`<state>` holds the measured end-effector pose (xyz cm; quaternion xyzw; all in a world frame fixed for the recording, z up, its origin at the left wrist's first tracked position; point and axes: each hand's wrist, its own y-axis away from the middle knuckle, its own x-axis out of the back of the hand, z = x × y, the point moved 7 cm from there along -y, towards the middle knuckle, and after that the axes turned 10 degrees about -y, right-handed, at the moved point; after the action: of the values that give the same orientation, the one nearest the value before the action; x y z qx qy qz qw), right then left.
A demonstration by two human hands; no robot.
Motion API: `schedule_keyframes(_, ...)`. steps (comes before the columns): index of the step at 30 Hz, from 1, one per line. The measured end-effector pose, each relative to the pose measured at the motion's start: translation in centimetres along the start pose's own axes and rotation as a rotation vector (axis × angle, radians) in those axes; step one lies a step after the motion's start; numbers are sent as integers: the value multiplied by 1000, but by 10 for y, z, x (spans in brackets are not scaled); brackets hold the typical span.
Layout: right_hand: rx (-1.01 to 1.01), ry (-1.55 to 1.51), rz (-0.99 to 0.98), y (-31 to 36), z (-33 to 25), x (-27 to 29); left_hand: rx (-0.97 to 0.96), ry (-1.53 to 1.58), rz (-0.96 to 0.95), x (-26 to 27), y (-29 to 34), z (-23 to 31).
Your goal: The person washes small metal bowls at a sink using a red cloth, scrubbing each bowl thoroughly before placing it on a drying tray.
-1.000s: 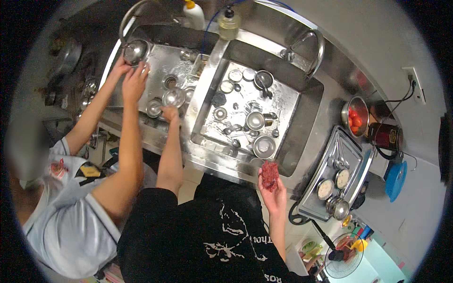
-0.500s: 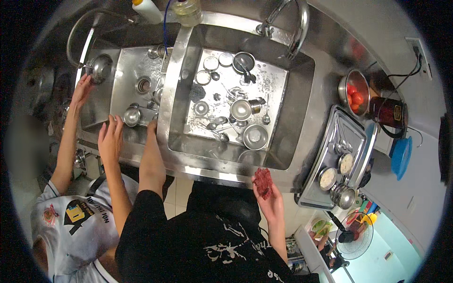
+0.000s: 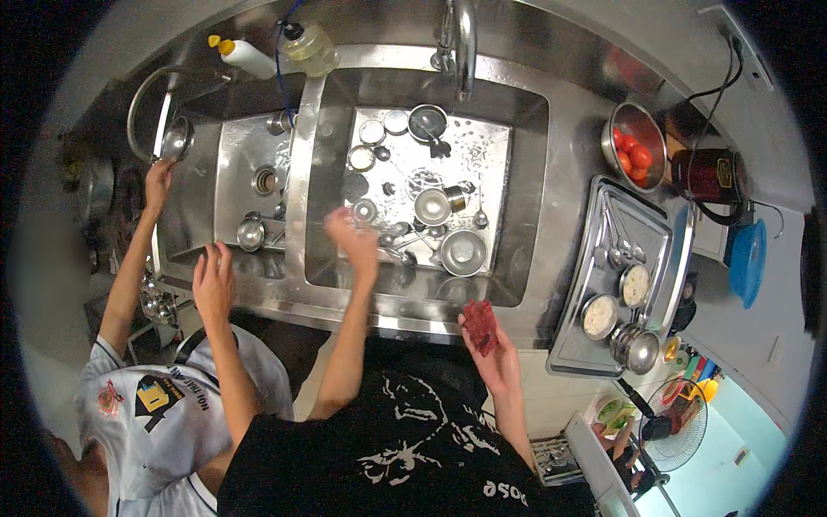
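Observation:
My right hand (image 3: 500,358), palm up by the sink's front edge, has its fingers around a crumpled red scrubbing pad (image 3: 481,327). Over the near left part of the right basin is my left hand (image 3: 351,237), smeared by motion, so its fingers are unclear. Below and beside it, spoons (image 3: 398,231), a small round metal dish (image 3: 365,210) and a dark scouring pad (image 3: 355,184) lie on the wet basin floor. Farther right are a small steel pot (image 3: 432,207), a steel bowl (image 3: 463,252) and a dark-handled pan (image 3: 427,123).
At left, a co-worker's hand (image 3: 158,183) holds a steel bowl (image 3: 178,138); their other hand (image 3: 213,277) is near the left basin. A tray (image 3: 564,340) with ladles and filled bowls stands right, below a bowl of tomatoes (image 3: 633,157). A faucet (image 3: 465,52) arches over the back.
My left hand has moved right, from the left basin across the divider to over the right basin. My right hand still holds the red pad. The whole view has shifted slightly.

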<state>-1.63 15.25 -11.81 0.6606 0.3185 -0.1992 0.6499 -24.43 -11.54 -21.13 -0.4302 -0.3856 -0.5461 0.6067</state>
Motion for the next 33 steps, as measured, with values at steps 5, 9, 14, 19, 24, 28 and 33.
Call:
schedule_keyframes(5, -1, 92, 80, 10, -14, 0, 264, 178, -271, -247, 37, 9)
schedule_keyframes(9, 9, 92, 98, 14, -21, 17, 522, 286, -576, -296, 43, 17)
schedule_keyframes(14, 20, 65, 168, 11, -28, 30, 549, 508, -577, -300, 31, 24)
schedule_keyframes(19, 114, 268, 25, -25, -43, 27, 80, 28, -310, -263, 13, 14)
schedule_keyframes(24, 136, 1121, 22, -122, -62, 53, -165, -77, -559, -191, 13, 74)
schedule_keyframes(28, 479, 1868, -23, -229, -61, 105, -297, -391, -548, -158, 19, 80)
schedule_keyframes(33, 408, 2401, -202, -306, -51, 117, 5, -195, -491, -79, 9, 74)
